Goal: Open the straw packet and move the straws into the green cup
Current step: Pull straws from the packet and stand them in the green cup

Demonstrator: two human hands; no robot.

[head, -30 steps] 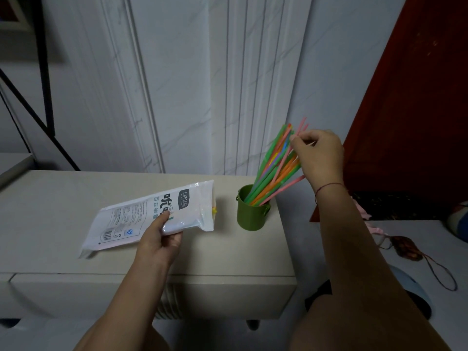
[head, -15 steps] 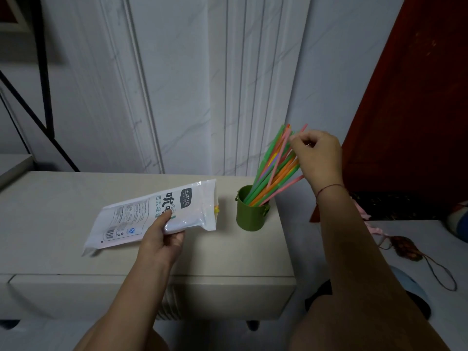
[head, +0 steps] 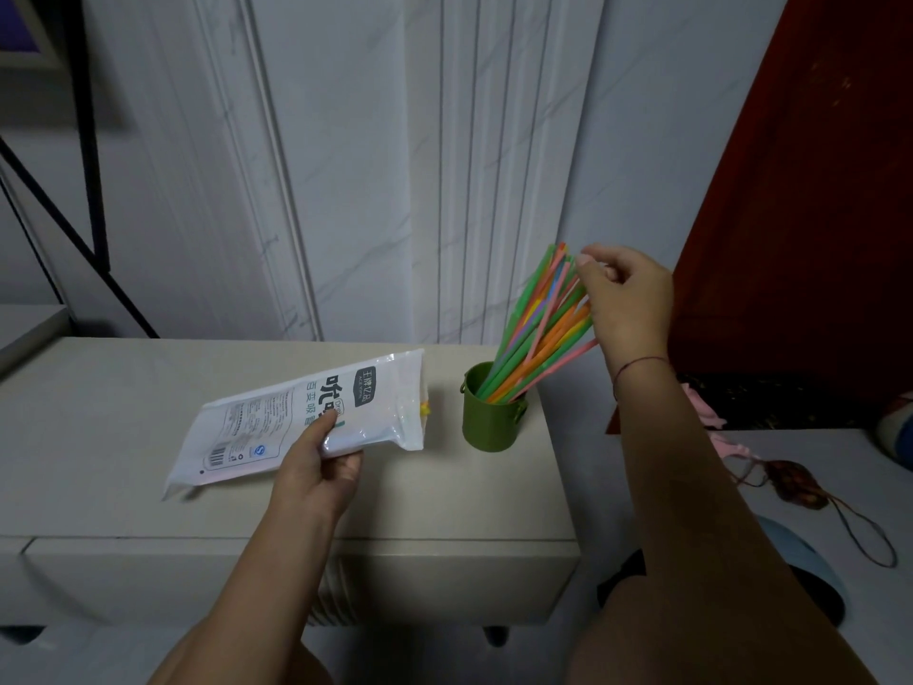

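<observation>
Head view: a pale cabinet top [head: 123, 412] stands against a white, marble-veined wall panel [head: 346, 165], with a dark red panel [head: 815, 215] to the right and a black metal frame [head: 94, 140] to the left.

There is one green cup [head: 486, 427], one straw packet [head: 296, 417], and a bundle of straws [head: 538, 333] too tightly packed to count.

The cup stands near the top's right edge. The straws sit in it, leaning up and to the right: green, orange, pink, yellow and blue.

The right hand [head: 627, 299], a thin thread round its wrist, curls its thumb and fingers onto the straws' upper ends.

The packet is white and glossy with printed text and a barcode, and a bit of yellow shows at its right end. It lies just left of the cup, low over the top. The left hand [head: 316, 467] pinches its near edge, thumb on top and fingers curled beneath.
</observation>
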